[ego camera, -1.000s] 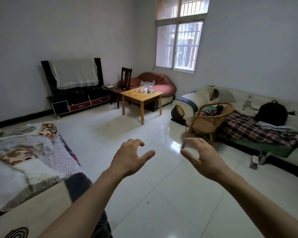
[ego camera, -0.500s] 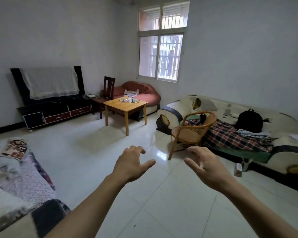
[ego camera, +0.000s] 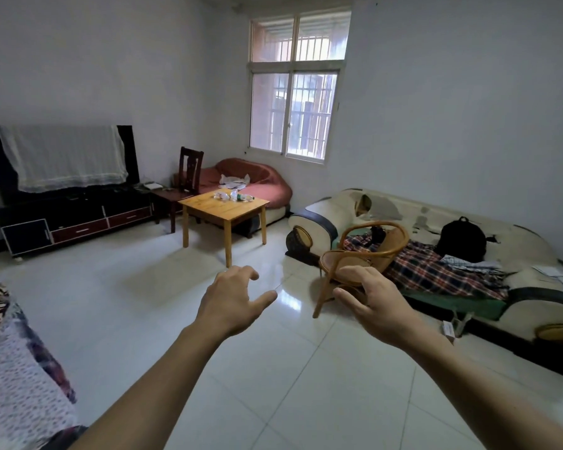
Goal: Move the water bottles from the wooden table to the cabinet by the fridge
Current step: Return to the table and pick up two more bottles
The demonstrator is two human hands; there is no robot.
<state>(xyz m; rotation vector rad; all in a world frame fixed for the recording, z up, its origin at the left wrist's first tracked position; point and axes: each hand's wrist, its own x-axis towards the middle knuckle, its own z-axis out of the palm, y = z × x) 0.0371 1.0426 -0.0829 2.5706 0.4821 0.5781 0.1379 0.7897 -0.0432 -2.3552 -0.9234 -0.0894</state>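
Bottles (ego camera: 234, 196) lie at far edge of worktop (ego camera: 225, 207) — left grip (ego camera: 231, 303) and right grip (ego camera: 376, 306) loosely spread, empty, well apart from them.

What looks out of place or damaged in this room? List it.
The water bottles lie tipped over on the wooden table instead of standing. The cream sofa has torn, peeling patches on its backrest. A plaid blanket sprawls rumpled across its seat.
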